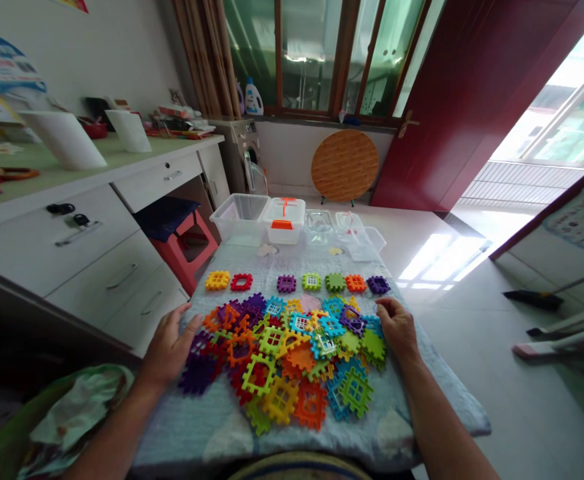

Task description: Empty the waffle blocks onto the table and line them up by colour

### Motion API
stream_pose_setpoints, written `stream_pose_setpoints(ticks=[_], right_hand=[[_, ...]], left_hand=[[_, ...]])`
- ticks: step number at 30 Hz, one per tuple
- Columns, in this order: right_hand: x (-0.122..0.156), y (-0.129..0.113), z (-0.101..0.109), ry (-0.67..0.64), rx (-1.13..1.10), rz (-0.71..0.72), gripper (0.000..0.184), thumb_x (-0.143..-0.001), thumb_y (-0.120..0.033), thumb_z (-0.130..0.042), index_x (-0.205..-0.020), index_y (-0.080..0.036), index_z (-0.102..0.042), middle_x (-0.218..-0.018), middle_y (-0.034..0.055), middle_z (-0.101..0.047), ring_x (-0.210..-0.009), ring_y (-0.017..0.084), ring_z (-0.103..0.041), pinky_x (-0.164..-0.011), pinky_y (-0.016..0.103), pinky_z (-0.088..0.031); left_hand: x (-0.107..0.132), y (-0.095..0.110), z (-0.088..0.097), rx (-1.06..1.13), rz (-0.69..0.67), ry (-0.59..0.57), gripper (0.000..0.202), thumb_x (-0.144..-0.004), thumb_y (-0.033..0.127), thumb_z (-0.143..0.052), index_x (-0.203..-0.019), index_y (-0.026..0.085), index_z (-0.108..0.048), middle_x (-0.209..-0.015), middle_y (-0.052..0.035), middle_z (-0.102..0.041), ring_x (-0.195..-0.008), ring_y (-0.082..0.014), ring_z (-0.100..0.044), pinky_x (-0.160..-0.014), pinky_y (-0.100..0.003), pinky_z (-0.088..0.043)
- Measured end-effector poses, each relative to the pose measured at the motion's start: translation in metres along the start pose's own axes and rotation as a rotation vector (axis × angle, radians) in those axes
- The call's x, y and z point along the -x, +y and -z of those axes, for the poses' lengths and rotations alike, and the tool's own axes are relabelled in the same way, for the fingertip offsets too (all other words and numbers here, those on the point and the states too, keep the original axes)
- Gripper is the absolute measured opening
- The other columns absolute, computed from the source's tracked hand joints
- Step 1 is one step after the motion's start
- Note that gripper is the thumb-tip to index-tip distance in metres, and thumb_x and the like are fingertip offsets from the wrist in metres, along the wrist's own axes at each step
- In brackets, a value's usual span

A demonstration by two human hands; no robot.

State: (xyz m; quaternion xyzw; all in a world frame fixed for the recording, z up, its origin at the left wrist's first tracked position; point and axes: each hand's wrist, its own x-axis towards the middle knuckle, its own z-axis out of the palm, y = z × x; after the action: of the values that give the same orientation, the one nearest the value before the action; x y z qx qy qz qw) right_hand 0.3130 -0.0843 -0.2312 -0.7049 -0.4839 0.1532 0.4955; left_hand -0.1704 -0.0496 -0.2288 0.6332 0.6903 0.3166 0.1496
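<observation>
Left to right: a white desk (72, 250) with drawers sits at 10 o'clock, and a red step stool (185, 250) stands under its end. The left hand (169, 347) is at 8 o'clock, released, fingers spread, resting on the pale blue quilted cloth (222, 443) with its fingertips at the heap's left edge; it grasps nothing. The heap of plastic waffle tiles (282, 353) fills the middle of the cloth, in mixed colours, overlapping, some apparently linked. The heap's long axis runs roughly 9 to 3; single tiles are square with window cut-outs, so no tile has a long axis or clear pointing direction. Top tiles look easiest to free, pinched by an edge without dragging the layer below. A neat row of seven separate tiles (297, 282) lies at 12 o'clock beyond the heap, its long axis also 9 to 3. Past it are a clear plastic bin (237, 217) and a clear box with an orange handle (283, 220). The right hand (397, 327) is at 2 o'clock, relaxed, slightly curved and not clenched, on the heap's right edge, holding no tile that can be seen. A broom (535, 299) lies at 3 o'clock on the floor.
</observation>
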Motion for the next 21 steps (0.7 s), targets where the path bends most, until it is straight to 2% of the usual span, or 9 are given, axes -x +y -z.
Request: stream_pose_setpoints(ticks=[5, 10, 14, 21], right_hand=[[0.0023, -0.0017, -0.0012, 0.073, 0.038, 0.051, 0.030, -0.074, -0.042, -0.054, -0.082, -0.017, -0.068, -0.072, 0.0054, -0.068, -0.067, 0.021, -0.060, -0.067, 0.031, -0.047], [0.0009, -0.0009, -0.0026, 0.025, 0.104, 0.052, 0.031, -0.073, -0.044, -0.054, -0.080, -0.018, -0.069, -0.068, 0.0055, -0.068, -0.064, 0.021, -0.059, -0.065, 0.032, -0.046], [-0.0017, 0.0012, -0.0024, 0.007, 0.108, 0.038, 0.031, -0.072, -0.044, -0.054, -0.080, -0.018, -0.069, -0.068, 0.0057, -0.068, -0.064, 0.022, -0.059, -0.065, 0.033, -0.046], [-0.0005, 0.0005, -0.0012, -0.003, 0.076, 0.034, 0.029, -0.072, -0.042, -0.055, -0.079, -0.018, -0.068, -0.069, 0.0048, -0.068, -0.065, 0.021, -0.059, -0.066, 0.032, -0.046]], left_hand=[[0.0056, 0.0011, -0.0096, 0.019, -0.007, 0.032, 0.057, -0.087, 0.062, -0.037, -0.117, 0.017, -0.057, -0.123, -0.0140, -0.063, -0.119, -0.0306, -0.058, -0.106, -0.047, -0.042], [0.0074, 0.0053, -0.0095, 0.037, -0.106, 0.020, 0.053, -0.086, 0.060, -0.041, -0.112, 0.018, -0.061, -0.118, -0.0118, -0.068, -0.113, -0.0287, -0.062, -0.103, -0.043, -0.046], [0.0106, 0.0077, -0.0064, 0.077, -0.096, 0.003, 0.052, -0.088, 0.060, -0.040, -0.111, 0.018, -0.063, -0.115, -0.0099, -0.069, -0.109, -0.0271, -0.064, -0.101, -0.040, -0.048], [0.0069, 0.0042, -0.0088, 0.063, -0.108, -0.025, 0.052, -0.087, 0.061, -0.041, -0.106, 0.019, -0.064, -0.111, -0.0094, -0.070, -0.107, -0.0274, -0.064, -0.100, -0.040, -0.047]])
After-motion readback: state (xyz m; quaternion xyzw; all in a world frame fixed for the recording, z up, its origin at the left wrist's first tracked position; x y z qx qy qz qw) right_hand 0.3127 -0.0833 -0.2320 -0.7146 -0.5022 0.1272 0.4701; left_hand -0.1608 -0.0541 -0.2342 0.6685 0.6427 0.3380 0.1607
